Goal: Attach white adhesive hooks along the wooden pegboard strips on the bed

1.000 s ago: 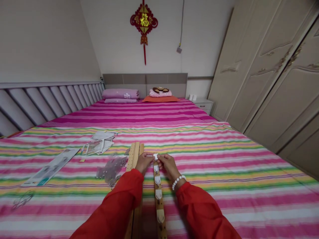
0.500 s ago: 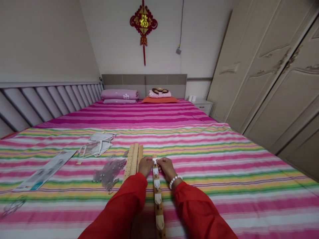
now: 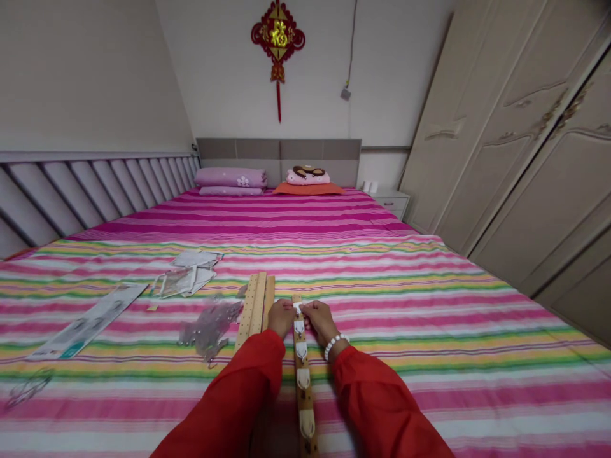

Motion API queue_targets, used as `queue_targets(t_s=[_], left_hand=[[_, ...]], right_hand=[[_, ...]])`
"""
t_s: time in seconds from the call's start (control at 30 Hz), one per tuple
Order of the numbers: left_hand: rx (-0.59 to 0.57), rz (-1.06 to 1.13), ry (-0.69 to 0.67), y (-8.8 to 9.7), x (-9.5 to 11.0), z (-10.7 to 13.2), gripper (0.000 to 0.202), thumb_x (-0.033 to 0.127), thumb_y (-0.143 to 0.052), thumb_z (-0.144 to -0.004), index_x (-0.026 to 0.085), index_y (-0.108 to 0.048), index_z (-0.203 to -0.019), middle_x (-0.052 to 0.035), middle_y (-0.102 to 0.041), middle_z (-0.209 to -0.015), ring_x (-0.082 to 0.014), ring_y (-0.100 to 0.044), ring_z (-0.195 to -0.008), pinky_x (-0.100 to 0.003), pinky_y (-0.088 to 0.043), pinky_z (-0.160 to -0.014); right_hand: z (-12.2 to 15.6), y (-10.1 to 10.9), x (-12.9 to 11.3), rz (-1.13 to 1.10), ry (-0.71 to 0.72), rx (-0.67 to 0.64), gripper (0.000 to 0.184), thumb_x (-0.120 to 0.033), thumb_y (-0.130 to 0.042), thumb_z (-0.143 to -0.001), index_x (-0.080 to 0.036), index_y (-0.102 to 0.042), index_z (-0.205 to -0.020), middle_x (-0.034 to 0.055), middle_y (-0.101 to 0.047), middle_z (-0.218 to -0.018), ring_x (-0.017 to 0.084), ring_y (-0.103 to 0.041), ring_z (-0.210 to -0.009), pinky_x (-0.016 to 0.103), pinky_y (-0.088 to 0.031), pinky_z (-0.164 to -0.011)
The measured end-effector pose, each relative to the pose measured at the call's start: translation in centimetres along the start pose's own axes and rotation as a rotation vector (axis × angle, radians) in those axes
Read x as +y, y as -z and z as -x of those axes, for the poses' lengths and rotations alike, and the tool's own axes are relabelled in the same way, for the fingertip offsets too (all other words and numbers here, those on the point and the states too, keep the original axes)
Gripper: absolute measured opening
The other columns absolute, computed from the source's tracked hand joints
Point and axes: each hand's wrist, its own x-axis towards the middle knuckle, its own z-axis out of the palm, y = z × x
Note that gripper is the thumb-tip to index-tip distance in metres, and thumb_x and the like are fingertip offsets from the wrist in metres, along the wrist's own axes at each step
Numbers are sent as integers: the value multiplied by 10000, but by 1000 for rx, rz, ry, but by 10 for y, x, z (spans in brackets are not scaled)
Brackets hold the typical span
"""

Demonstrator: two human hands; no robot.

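Observation:
A narrow wooden strip [image 3: 305,399] lies lengthwise on the bed between my forearms, with several white hook-like pieces [image 3: 301,350] set in a row along it. At its far end, my left hand [image 3: 282,316] and my right hand [image 3: 319,319] meet over the farthest white hook piece [image 3: 297,308]. The fingers of both hands are pinched on that small piece from either side, and they partly hide it. A white beaded bracelet [image 3: 336,345] circles my right wrist.
Wooden strips with holes [image 3: 251,312] lie beside my left hand. Farther left are a pile of clear plastic bags with small metal parts [image 3: 210,327], white packaging [image 3: 188,273], a long printed card [image 3: 90,322] and a wire bundle [image 3: 29,386]. A railing [image 3: 95,191] borders the bed's left side.
My hands stay at the same white piece, with only slight finger movement. The whole view has shifted very slightly; the strips and bags lie as before.

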Motion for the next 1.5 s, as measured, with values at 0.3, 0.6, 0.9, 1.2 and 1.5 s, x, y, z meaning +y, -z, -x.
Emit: queue_targets(t_s=[0.3, 0.6, 0.9, 1.2, 1.5], left_hand=[[69, -46, 42, -4, 4, 3, 162, 50, -642, -551, 156, -615, -670, 10, -611, -613, -157, -604, -634, -242, -439, -620], [46, -25, 35, -4, 6, 7, 261, -3, -635, -557, 163, -713, -743, 0, -660, -629, -162, -627, -644, -245, -460, -625], [20, -38, 19, -7, -6, -4, 235, -8, -697, -499, 175, -737, -641, -11, -675, -562, -195, -646, -636, -281, -479, -633], [-40, 43, 63, -6, -5, -3, 191, 26, -705, -512, 160, -731, -646, -24, -689, -585, -188, -651, -635, -266, -479, -602], [-98, 103, 54, 2, 17, 13, 210, 14, -636, -535, 176, -706, -649, -3, -672, -553, -185, -651, -652, -271, -492, -642]], right_hand=[[-3, 0, 0, 22, -39, 3, 262, -151, -704, -635, -208, -493, -490, -61, -492, -339, 75, -399, -284, 184, -316, -296], [-12, 1, -3, 117, -120, 6, 327, -126, -697, -595, -209, -454, -393, -53, -422, -263, 67, -319, -233, 192, -201, -251], [-19, 2, 0, 178, -132, 21, 422, -125, -727, -587, -228, -405, -335, -63, -368, -236, 68, -282, -243, 216, -177, -288], [-24, 2, 7, 157, -129, 2, 410, -146, -740, -589, -229, -412, -358, -65, -386, -245, 69, -267, -242, 215, -165, -294], [5, 9, -3, 112, -117, -46, 392, -251, -604, -780, -186, -488, -411, -22, -463, -280, 70, -325, -229, 185, -196, -271]])
